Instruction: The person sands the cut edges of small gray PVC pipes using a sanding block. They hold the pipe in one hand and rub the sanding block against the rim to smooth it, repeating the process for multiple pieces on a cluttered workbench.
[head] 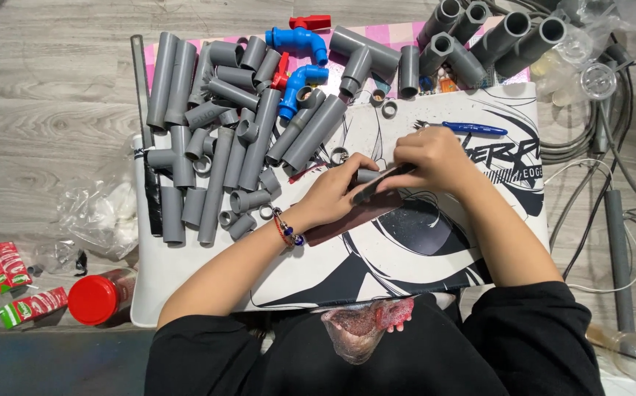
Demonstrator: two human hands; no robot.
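Black sleeves (377, 359) are filling the bottom edge, both arms reaching onto a printed mat (435, 257). Left hand (333, 194) is pinching a short grey pipe piece (366, 175) mid-mat, while right hand (432, 158) is gripping a dark flat tool (384, 182) laid against it. Grey pipe pile (223, 147) is crowding the left side, blue elbows (300, 55) behind, blue pen (476, 129) just past the knuckles, red-capped jar (98, 297) sitting off-mat.

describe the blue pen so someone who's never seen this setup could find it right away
Start at the big white printed mat on the wooden floor. Along its far edge, just beyond the right hand, lies a slim blue plastic pen. Nearby pieces are stubby grey pipe offcuts or bulky blue elbow fittings; it alone is thin and pointed.
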